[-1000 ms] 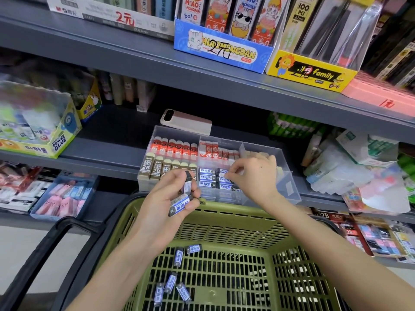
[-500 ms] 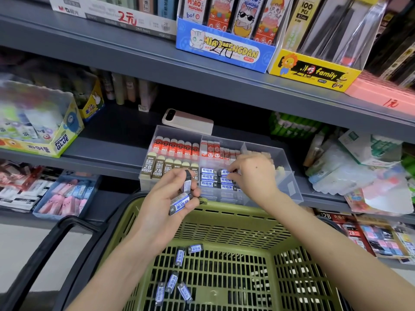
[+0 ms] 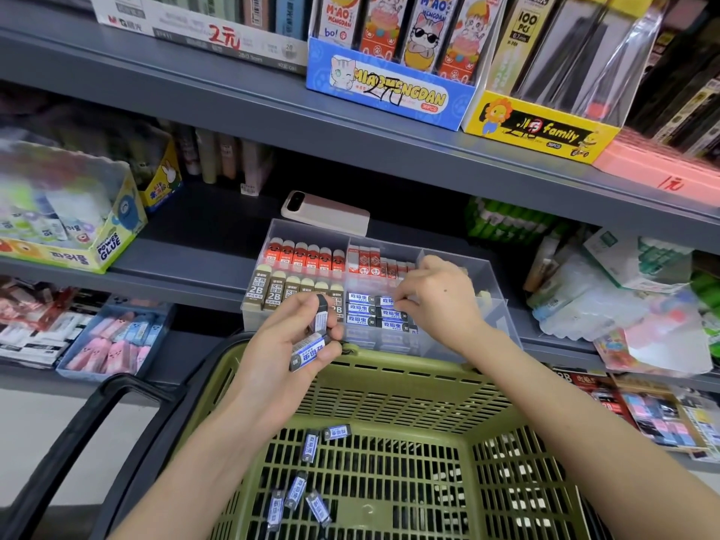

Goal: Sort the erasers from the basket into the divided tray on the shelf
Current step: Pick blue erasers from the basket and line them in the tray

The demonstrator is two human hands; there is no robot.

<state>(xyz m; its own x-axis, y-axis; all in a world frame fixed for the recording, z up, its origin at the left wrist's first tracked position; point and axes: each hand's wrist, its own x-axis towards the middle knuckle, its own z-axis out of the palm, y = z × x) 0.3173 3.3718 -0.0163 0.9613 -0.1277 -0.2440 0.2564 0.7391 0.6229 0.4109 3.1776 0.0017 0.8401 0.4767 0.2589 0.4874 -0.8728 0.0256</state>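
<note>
Left hand (image 3: 278, 346) gripping two blocky sleeved erasers (image 3: 308, 350), right hand (image 3: 438, 300) pinching an eraser (image 3: 386, 302) in clear tray (image 3: 493, 276)

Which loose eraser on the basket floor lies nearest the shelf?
The eraser closest to the basket's far wall, right of the rest. It alone lies nearly crosswise; the other erasers point more lengthwise.

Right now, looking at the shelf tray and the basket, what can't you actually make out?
Head view only.
1. Divided tray: the right hand covers its right compartment; contents unknown.
2. Whether that hand pinches an eraser: its fingertips are too small to tell.
3. Left hand: two erasers show; the palm may hide more.
4. Basket: the bottom edge and both forearms hide part of its floor, so loose erasers can't be counted.
</note>
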